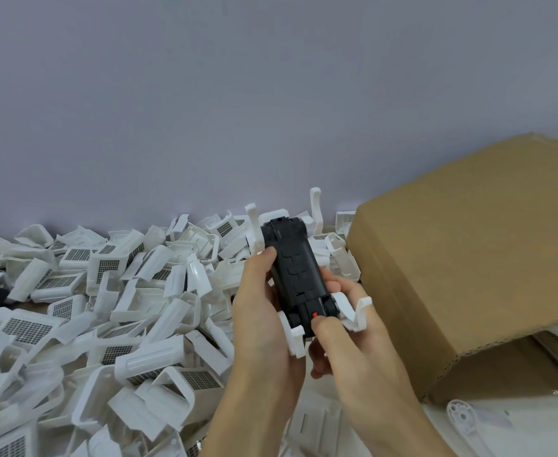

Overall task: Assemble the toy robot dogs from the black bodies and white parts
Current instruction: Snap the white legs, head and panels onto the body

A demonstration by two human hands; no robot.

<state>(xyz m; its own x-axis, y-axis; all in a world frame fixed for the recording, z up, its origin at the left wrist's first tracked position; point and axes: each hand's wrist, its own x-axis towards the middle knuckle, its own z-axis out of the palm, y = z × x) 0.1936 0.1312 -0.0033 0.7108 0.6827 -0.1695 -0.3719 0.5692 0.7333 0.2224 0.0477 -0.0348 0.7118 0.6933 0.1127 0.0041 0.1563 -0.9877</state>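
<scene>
A black toy dog body [295, 275] is held belly-up in the middle of the view, with white legs sticking out at its corners, such as the far right leg [316, 209] and the near right leg [356, 311]. My left hand [261, 311] grips the body along its left side, thumb on the upper edge. My right hand [346, 328] holds the near end from the right, and its thumb presses a small orange switch [315, 314] on the underside.
A large heap of white plastic shell parts [106, 311] covers the table to the left and behind. A brown cardboard box [468, 265] lies tipped on the right. A white round part [462, 415] lies at the lower right. Behind is a grey wall.
</scene>
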